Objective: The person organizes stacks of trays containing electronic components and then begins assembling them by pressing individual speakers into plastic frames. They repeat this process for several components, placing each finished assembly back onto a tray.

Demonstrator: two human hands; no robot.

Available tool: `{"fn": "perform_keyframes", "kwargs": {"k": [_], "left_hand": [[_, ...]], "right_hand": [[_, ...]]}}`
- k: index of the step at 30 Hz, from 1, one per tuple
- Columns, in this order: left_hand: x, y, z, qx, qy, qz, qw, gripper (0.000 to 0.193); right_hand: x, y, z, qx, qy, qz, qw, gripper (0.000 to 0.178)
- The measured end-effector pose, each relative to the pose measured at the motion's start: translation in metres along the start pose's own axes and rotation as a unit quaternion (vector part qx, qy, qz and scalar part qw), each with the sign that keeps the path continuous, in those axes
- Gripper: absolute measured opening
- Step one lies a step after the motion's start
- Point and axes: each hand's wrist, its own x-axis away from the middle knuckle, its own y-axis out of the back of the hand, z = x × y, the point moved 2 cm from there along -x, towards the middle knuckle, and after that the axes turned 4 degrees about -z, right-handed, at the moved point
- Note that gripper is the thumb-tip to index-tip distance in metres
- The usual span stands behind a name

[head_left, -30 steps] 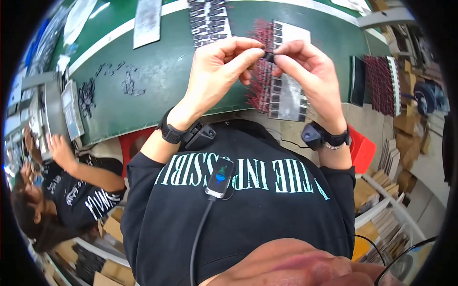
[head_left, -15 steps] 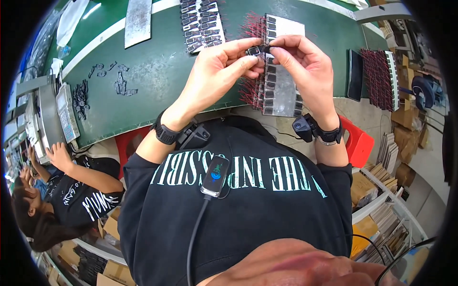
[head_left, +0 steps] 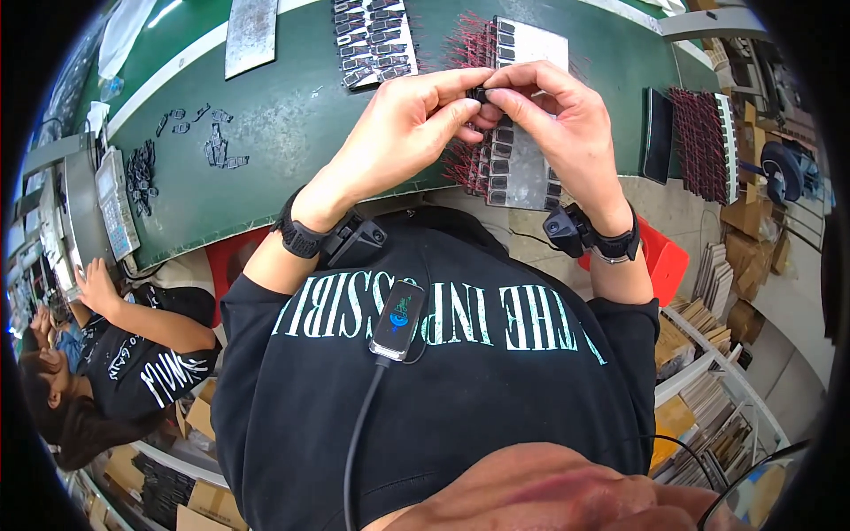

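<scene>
black part (head_left: 479, 94) just got turned so its face is hidden now, left hand (head_left: 403, 122) and right hand (head_left: 571, 124) both pinching it, so probably still mid-fiddle

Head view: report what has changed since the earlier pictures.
The small black part no longer shows its framed face, visible half a second ago. The whole scene sits slightly further left and up. The left hand and right hand still pinch the part over the board; nothing was let go.
</scene>
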Motion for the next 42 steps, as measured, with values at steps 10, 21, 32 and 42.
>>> {"fn": "perform_keyframes", "kwargs": {"k": [10,21,32,42], "left_hand": [[-0.001,-0.008,-0.010,-0.002,-0.015,0.002,1.000,0.055],[-0.001,-0.014,-0.021,-0.261,-0.048,-0.032,0.964,0.059],[0.075,0.023,-0.007,-0.281,-0.157,-0.221,0.921,0.024],[0.214,0.219,-0.014,-0.569,-0.109,-0.499,0.645,0.030]], "right_hand": [[-0.008,0.014,-0.013,-0.192,-0.100,0.131,0.968,0.019],[0.007,0.000,0.008,0.276,0.136,0.045,0.951,0.025],[-0.006,0.065,-0.021,0.197,-0.006,-0.078,0.977,0.019],[-0.001,0.058,-0.007,0.279,0.135,-0.160,0.937,0.024]]}}
